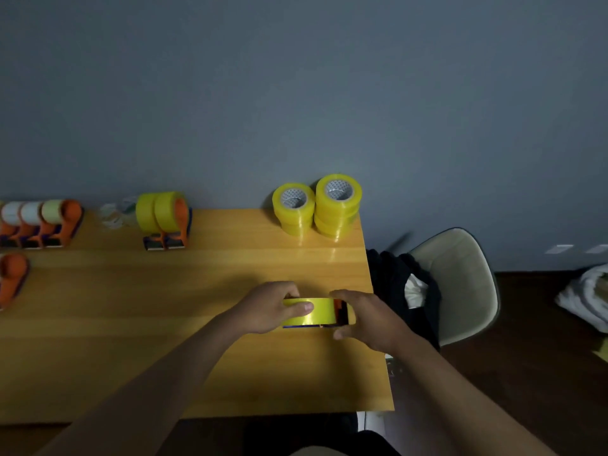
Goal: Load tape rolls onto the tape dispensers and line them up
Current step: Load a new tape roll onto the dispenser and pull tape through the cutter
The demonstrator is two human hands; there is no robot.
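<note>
A yellow tape roll [317, 313] sits on an orange and black dispenser [341, 311] near the table's right edge. My left hand [273, 307] grips the roll from the left, thumb across its face. My right hand [365, 319] curls round the dispenser from the right. Two stacks of yellow tape rolls [316, 209] stand at the back right of the wooden table [164, 307]. Two loaded dispensers with yellow rolls [164, 220] stand side by side at the back middle. A row of loaded orange dispensers [39, 225] with pale rolls stands at the back left.
Another orange dispenser [11, 278] is cut off by the left edge. Crumpled clear wrapping [115, 213] lies by the wall. A white chair [460, 281] with dark clothing on it stands right of the table. The grey wall runs behind.
</note>
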